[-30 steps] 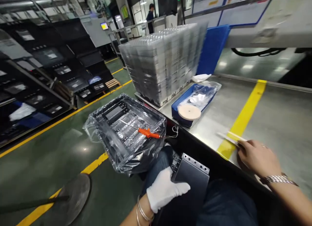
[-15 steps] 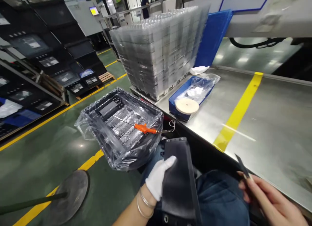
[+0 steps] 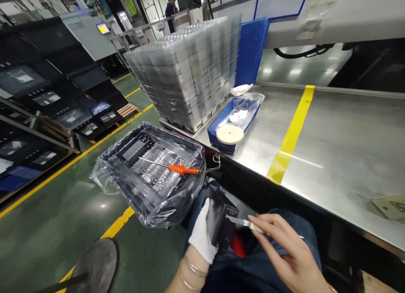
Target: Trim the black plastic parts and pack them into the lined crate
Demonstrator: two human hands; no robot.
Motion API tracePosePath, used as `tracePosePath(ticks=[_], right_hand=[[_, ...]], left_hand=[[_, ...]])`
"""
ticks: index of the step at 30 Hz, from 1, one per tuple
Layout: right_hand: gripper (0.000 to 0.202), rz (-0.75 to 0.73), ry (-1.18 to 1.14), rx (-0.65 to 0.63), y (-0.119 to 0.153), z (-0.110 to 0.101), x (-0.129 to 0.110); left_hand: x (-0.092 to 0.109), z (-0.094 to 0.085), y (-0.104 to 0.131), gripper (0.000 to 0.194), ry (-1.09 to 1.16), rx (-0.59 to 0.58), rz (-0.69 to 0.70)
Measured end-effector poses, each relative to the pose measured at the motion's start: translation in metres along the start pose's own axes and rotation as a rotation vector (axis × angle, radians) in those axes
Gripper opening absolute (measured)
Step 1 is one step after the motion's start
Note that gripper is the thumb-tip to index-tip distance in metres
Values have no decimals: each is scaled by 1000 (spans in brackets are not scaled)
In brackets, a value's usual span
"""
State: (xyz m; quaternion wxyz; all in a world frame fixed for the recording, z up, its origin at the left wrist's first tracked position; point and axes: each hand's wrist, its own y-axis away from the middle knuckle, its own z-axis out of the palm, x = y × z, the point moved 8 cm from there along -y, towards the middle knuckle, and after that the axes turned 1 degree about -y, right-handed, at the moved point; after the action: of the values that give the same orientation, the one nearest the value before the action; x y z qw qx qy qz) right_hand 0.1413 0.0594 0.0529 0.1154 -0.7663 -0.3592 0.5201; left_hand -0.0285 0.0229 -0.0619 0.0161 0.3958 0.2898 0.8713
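Head view: left grip (image 3: 202, 236), white-gloved, is wrapped partway round the black part (image 3: 216, 215), thumb side up, palm against its side; how far the hidden fingers close, can't tell. Part sits tilted above the lap, beside the near edge of the metal desk (image 3: 335, 145). Right grip (image 3: 284, 244), bare, is nearly closed in a pinch on the pale handle of the small knife (image 3: 238, 220), thumb below, fingertips above. Blade tip is at the part's end edge; contact looks likely, cut depth unreadable.

Handling, judged: brace the part firmly on the thigh so it can't roll under the blade. Lay the blade shallow along the edge, light pressure, short even strokes; a steep angle would probably gouge the dark face. Left fingers belong behind the edge, out of the blade's line (thin glove, likely little cut protection). Pinch close to the blade for control, wrist loose, and turn the part rather than twisting the right wrist. Strokes should run away from glove and leg. Orange-handled tool (image 3: 182, 169) lies on the plastic-wrapped bin (image 3: 188, 143), well clear of the knife.
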Motion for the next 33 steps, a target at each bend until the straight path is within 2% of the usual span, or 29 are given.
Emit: tracePosePath(ticks=[4, 8, 10, 14, 18, 20, 22, 24, 27, 29, 30, 33], right_hand=[[26, 50, 40, 70, 0, -12, 6], [20, 95, 96, 121, 3, -35, 8], [19, 87, 52, 31, 5, -32, 2], [26, 171, -122, -271, 15, -2, -5], [32, 197, -192, -480, 24, 19, -9], [31, 196, -218, -530, 26, 23, -9], [29, 216, -213, -460, 23, 18, -6], [30, 230, -210, -407, 22, 14, -4], [29, 202, -232, -525, 26, 21, -11], [28, 184, -226, -543, 26, 22, -13], [27, 184, -214, -499, 23, 19, -12], [24, 213, -183, -256, 7, 6, 0]], left_hand=[[9, 16, -4, 40, 98, -68, -27], [17, 7, -6, 42, 110, -77, -14], [18, -1, -7, 41, 97, -79, -1], [17, -8, -9, 34, 197, -119, 7], [15, 0, -6, 33, 326, -207, -63], [14, 8, -2, 37, 356, -286, -116], [16, 11, -1, 37, 360, -319, -99], [18, 9, -2, 33, 361, -296, -52], [14, 3, -6, 31, 367, -250, -74], [11, 1, -6, 34, 356, -236, -101], [10, 0, -5, 37, 344, -215, -105], [4, -1, 1, 45, 294, -155, -128]])
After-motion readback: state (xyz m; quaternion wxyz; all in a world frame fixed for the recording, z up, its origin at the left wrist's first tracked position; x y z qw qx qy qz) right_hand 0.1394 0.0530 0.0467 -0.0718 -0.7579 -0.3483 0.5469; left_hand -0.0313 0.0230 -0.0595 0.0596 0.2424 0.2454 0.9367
